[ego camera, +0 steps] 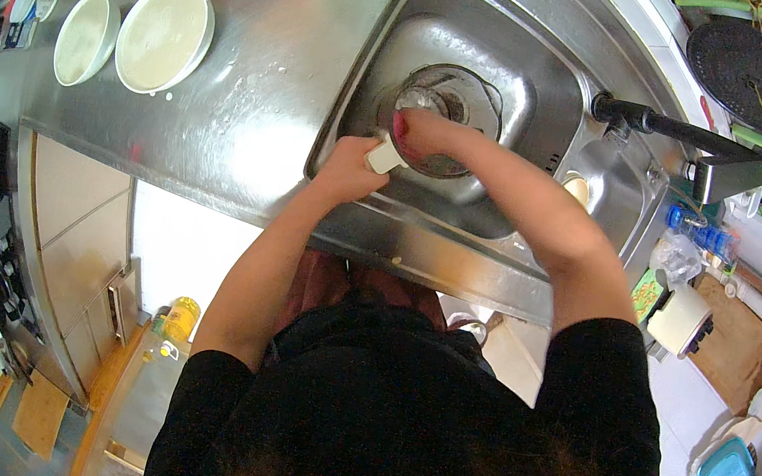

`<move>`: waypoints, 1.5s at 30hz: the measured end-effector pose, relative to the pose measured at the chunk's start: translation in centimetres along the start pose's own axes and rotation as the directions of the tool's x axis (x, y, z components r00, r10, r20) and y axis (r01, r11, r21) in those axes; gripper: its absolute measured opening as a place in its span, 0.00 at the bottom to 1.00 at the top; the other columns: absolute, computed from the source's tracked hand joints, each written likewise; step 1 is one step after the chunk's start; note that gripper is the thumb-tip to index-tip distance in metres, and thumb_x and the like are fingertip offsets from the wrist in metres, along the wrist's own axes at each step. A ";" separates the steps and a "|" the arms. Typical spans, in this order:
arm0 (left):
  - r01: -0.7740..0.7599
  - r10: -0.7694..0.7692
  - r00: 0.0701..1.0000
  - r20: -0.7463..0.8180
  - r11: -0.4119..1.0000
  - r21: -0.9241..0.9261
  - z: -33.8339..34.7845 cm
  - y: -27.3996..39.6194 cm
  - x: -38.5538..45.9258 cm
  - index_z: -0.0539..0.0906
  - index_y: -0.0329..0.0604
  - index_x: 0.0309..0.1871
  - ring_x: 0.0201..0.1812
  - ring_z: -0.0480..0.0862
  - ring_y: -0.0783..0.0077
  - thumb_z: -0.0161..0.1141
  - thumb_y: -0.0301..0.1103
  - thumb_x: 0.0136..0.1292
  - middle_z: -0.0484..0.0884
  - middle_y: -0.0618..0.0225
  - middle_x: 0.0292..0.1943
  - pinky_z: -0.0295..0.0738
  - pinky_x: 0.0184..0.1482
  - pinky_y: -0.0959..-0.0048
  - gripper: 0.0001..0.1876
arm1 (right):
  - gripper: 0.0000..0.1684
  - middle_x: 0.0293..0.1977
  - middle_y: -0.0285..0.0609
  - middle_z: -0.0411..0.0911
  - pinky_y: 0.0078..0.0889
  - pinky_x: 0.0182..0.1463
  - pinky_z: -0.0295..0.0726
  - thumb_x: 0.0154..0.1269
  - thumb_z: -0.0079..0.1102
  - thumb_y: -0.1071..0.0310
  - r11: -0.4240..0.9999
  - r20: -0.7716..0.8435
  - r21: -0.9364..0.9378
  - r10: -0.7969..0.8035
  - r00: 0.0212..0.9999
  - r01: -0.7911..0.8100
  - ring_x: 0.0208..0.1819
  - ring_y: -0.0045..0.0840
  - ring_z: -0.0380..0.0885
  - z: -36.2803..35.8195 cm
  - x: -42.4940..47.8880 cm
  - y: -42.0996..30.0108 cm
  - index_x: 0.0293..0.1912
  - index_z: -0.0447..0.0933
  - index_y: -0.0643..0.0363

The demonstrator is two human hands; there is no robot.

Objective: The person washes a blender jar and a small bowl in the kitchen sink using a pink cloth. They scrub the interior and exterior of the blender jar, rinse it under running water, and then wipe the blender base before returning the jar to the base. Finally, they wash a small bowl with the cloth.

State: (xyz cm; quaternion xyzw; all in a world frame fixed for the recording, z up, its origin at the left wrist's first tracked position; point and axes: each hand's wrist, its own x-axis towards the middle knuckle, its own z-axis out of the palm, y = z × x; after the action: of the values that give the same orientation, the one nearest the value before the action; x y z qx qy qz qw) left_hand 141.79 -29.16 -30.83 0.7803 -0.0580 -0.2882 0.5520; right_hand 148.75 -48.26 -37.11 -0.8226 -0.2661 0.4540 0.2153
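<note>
My left hand (350, 171) grips the white handle (384, 156) of a see-through round vessel (439, 171), which looks like a jug, held over the sink. My right hand (425, 137) is at the vessel's mouth, closed on a pink cloth or scrub pad (401, 130). Its fingers point down and are partly hidden. Under both hands lies the stainless-steel sink basin (427, 30). A round metal rim (489, 84) shows around the drain area; whether it belongs to the drain or the vessel I cannot tell.
Two white bowls (165, 36) holding pale liquid stand on the steel counter (273, 67) at left. A black faucet (692, 133) is turned to the right of the basin. Beyond it, a smaller basin (616, 170) holds a pale dish (576, 187). A dark round board or pan (749, 75) hangs at upper right.
</note>
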 end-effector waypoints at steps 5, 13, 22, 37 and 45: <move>0.005 -0.005 1.000 -0.008 1.000 -0.014 -0.1 0.2 -0.3 0.81 0.37 0.32 0.30 0.83 0.57 0.62 0.31 0.43 0.82 0.53 0.26 0.75 0.37 0.66 0.11 | 0.13 0.32 0.50 0.82 0.40 0.32 0.79 0.49 0.59 0.69 0.951 0.193 -0.016 0.307 0.932 -0.309 0.32 0.35 0.83 -2.4 0.9 -4.2 0.37 0.81 0.62; 0.033 -0.033 0.999 0.007 0.998 -0.057 0.4 0.0 -0.1 0.81 0.37 0.34 0.31 0.83 0.57 0.62 0.30 0.43 0.82 0.54 0.26 0.75 0.37 0.65 0.12 | 0.16 0.34 0.47 0.80 0.34 0.36 0.78 0.55 0.55 0.72 0.726 -0.318 0.687 0.284 0.905 0.013 0.35 0.33 0.80 -4.8 -8.2 -7.8 0.46 0.76 0.65; -0.018 0.018 0.999 0.046 1.000 -0.008 0.3 -0.3 0.1 0.80 0.35 0.32 0.32 0.83 0.53 0.61 0.30 0.43 0.82 0.52 0.26 0.75 0.37 0.64 0.11 | 0.15 0.32 0.45 0.78 0.32 0.35 0.75 0.58 0.47 0.74 0.668 -0.089 0.606 0.595 0.799 -0.431 0.35 0.28 0.77 0.4 2.6 -0.7 0.46 0.75 0.59; 0.032 -0.031 0.999 -0.027 0.999 0.025 0.2 0.6 -0.2 0.81 0.36 0.32 0.33 0.82 0.52 0.61 0.31 0.42 0.82 0.50 0.28 0.76 0.38 0.63 0.12 | 0.10 0.34 0.48 0.82 0.41 0.43 0.81 0.57 0.55 0.66 0.787 0.061 -0.612 0.152 0.987 -0.083 0.40 0.41 0.82 -2.9 -4.2 -5.1 0.37 0.82 0.54; -0.028 0.029 0.999 -0.036 0.999 0.033 0.5 -0.6 0.1 0.81 0.35 0.32 0.29 0.83 0.60 0.63 0.31 0.42 0.82 0.54 0.25 0.76 0.36 0.66 0.13 | 0.10 0.38 0.43 0.81 0.32 0.51 0.76 0.54 0.56 0.65 0.463 -0.114 -0.886 -0.285 0.952 0.033 0.49 0.33 0.75 -9.0 -10.4 -6.9 0.32 0.84 0.56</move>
State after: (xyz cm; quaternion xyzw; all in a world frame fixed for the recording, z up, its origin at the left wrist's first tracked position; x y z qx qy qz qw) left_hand 141.49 -29.34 -31.54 0.7933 -0.0638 -0.2651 0.5444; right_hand 150.21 -50.53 -21.95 -0.8370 -0.5072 0.1266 -0.1616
